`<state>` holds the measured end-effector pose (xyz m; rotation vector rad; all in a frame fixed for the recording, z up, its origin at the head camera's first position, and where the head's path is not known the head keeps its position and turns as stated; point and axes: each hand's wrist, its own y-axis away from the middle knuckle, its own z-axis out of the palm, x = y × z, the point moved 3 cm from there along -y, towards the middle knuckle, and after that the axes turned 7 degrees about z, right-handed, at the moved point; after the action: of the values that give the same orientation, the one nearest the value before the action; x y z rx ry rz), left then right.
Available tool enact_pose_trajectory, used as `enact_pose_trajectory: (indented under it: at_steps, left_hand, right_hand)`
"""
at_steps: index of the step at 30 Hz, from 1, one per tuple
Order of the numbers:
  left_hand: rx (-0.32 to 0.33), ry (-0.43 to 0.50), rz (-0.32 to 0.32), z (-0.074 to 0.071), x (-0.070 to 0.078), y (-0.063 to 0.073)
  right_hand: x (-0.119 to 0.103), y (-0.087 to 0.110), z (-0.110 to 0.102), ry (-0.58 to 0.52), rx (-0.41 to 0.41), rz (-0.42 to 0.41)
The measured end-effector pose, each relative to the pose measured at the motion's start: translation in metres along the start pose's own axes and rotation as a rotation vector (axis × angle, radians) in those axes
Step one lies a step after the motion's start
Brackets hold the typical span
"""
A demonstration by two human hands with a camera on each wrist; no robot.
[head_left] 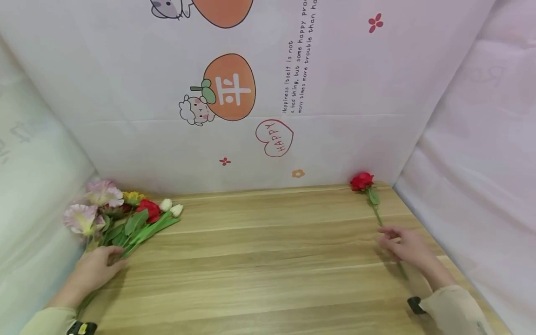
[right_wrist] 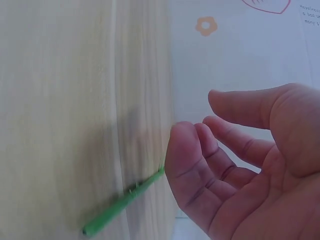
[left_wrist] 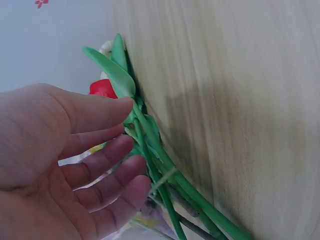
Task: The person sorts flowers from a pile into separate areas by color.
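Note:
On the left of the head view lies a bunch of flowers: pale pink blooms (head_left: 81, 219), a yellow flower (head_left: 133, 198), a red rose (head_left: 149, 211) and white tulips (head_left: 176, 211). My left hand (head_left: 96, 269) hovers over their green stems (left_wrist: 170, 175), thumb apart from the loosely bent fingers. A single red rose (head_left: 362, 181) lies by itself at the right, its head toward the back. Above its stem (right_wrist: 117, 210) is my right hand (head_left: 408, 246), fingers loosely curled and the thumb apart, with nothing held between them in the right wrist view.
The wooden tabletop (head_left: 259, 260) runs back to a white printed cloth (head_left: 167, 149) standing behind it. White cloth also hangs along the left side (head_left: 37, 172) and the right side (head_left: 481, 177). Dark bands circle both wrists.

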<state>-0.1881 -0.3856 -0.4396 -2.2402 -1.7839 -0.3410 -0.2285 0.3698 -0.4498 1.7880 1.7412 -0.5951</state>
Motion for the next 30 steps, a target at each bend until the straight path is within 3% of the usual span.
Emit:
enact_pose_trajectory:
  at_steps: [5,12,22,30]
  left_hand:
    - [-0.049,-0.046,0.012,0.002,-0.006,0.002]
    - [0.026,-0.077,0.015,0.002,-0.012,0.002]
    - [-0.040,-0.105,-0.022,0.003,-0.018,-0.005]
    - [0.009,-0.125,-0.008,0.003,-0.018,-0.009]
  right_hand:
    - [-0.008,-0.004,0.006,-0.082,-0.036,-0.004]
    - [-0.010,-0.006,0.011,-0.135,-0.071,0.008]
    - [0.001,-0.008,0.015,-0.176,-0.111,0.073]
    - [0.016,-0.010,0.015,-0.165,-0.129,0.132]
